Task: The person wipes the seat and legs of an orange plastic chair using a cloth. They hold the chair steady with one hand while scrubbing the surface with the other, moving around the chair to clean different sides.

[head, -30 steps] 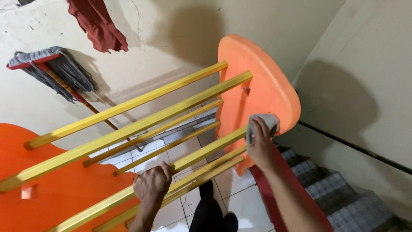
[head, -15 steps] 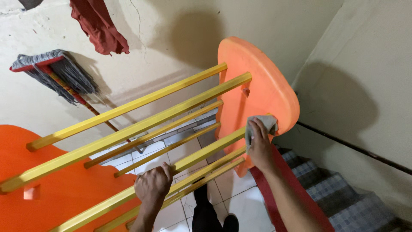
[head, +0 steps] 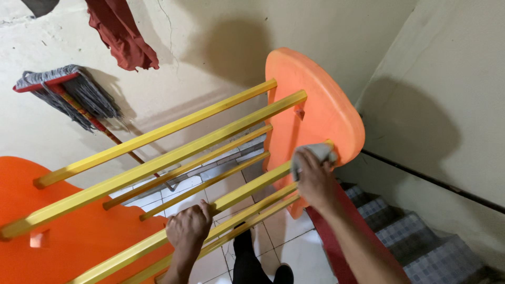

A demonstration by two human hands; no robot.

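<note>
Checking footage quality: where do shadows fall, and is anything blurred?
Head view: the orange end panel casts a soft dark shadow on the wall behind and another on the right wall; the mop shadows faintly; the right hand with its grey cloth looks slightly soft; no glare.

A rack of long bars (head: 173,158) spans between a near end panel (head: 58,236) at the left and a far end panel (head: 315,110) at the right. A mop (head: 68,97) leans on the wall behind the rack, with a hanging cloth (head: 121,31) above it. Stairs (head: 415,236) descend at the right, beyond the far panel.
</note>
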